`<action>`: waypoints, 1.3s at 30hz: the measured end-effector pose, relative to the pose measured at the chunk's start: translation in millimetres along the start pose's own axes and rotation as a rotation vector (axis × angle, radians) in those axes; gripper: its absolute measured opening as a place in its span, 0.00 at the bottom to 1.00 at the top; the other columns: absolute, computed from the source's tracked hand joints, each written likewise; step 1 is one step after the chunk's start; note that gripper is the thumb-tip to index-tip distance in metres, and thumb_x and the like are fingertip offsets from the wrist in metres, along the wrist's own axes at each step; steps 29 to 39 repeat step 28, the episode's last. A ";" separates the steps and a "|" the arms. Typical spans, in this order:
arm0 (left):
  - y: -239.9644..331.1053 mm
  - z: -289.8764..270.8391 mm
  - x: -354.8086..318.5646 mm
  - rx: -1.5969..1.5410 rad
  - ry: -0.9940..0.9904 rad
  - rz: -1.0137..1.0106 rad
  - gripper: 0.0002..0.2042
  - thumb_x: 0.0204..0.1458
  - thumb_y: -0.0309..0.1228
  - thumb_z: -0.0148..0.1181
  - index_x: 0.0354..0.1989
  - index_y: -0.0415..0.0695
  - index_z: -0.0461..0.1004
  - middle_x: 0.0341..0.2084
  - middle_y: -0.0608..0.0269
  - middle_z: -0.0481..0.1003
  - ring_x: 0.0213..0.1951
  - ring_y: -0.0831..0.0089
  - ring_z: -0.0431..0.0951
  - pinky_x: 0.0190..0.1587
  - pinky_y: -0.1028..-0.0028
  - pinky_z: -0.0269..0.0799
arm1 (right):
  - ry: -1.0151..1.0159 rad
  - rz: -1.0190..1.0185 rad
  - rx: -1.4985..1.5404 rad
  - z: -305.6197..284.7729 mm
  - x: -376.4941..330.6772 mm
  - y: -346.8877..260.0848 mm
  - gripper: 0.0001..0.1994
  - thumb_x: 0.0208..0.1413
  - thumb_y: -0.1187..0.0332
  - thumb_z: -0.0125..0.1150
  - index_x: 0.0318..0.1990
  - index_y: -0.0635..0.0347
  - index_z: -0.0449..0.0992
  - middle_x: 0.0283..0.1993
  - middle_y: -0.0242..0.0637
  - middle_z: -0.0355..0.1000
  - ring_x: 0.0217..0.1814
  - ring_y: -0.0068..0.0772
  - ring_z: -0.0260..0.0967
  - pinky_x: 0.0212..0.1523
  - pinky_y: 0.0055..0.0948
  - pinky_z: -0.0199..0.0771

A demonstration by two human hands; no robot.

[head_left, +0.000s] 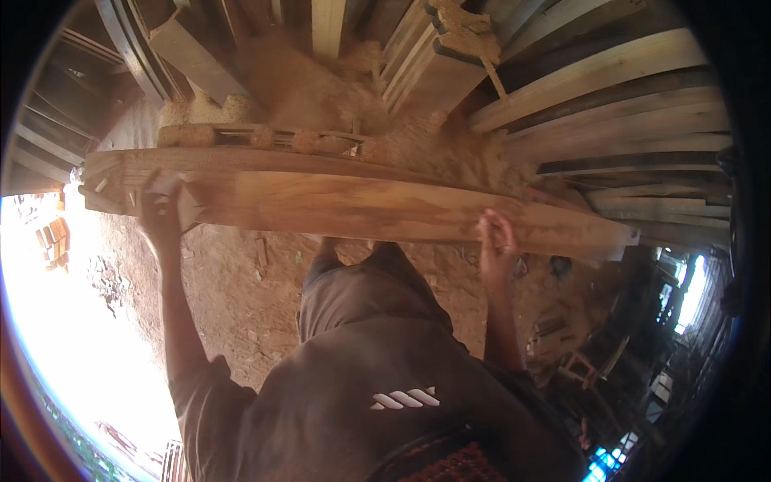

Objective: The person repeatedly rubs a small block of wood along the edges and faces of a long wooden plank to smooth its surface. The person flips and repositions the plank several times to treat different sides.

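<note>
A long, smooth brown wooden plank [353, 205] lies crosswise in front of me, its right end tapering away to the far right. My left hand [163, 210] is at the plank's left end, closed about it, with the fingers blurred. Near the right part of the plank, my right hand [498, 241] has its fingers curled at the near edge, gripping there. Behind and under the plank runs a rougher wooden beam [128, 165], which sticks out past my left hand. Whether the plank rests on that beam or is held just above it, I cannot tell.
Sawdust [321, 88] is heaped beyond the beam. Stacked boards [618, 112] fill the far right, and an upright timber [197, 60] stands far left. Wood scraps [550, 333] lie on the dirt floor [241, 297]. Bright daylight enters at left.
</note>
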State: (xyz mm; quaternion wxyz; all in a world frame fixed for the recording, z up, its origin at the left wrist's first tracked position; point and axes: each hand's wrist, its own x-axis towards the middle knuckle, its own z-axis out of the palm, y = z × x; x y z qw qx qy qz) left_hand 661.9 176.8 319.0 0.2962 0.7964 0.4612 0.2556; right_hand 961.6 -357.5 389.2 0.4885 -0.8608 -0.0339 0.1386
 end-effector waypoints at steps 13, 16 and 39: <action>275.5 175.7 -283.9 -0.736 -0.533 -0.350 0.23 0.60 0.34 0.76 0.61 0.42 0.77 0.43 0.55 0.86 0.43 0.67 0.89 0.47 0.66 0.84 | -0.963 0.245 0.480 8.7 28.1 4.1 0.15 0.72 0.69 0.66 0.61 0.64 0.80 0.48 0.40 0.84 0.48 0.25 0.81 0.46 0.27 0.84; 306.3 198.3 -311.7 -0.688 -0.351 -0.417 0.25 0.60 0.40 0.77 0.57 0.37 0.75 0.44 0.53 0.84 0.43 0.67 0.88 0.43 0.68 0.84 | -0.946 0.265 0.437 -24.0 60.4 20.0 0.14 0.72 0.68 0.67 0.58 0.67 0.81 0.45 0.38 0.83 0.45 0.24 0.81 0.44 0.26 0.84; 311.5 269.6 -298.4 -0.352 0.106 -0.982 0.37 0.52 0.60 0.77 0.50 0.39 0.68 0.37 0.47 0.80 0.37 0.57 0.86 0.42 0.59 0.85 | -1.031 0.088 0.210 -7.9 133.9 6.3 0.17 0.70 0.60 0.71 0.57 0.64 0.81 0.40 0.32 0.81 0.38 0.18 0.77 0.44 0.23 0.81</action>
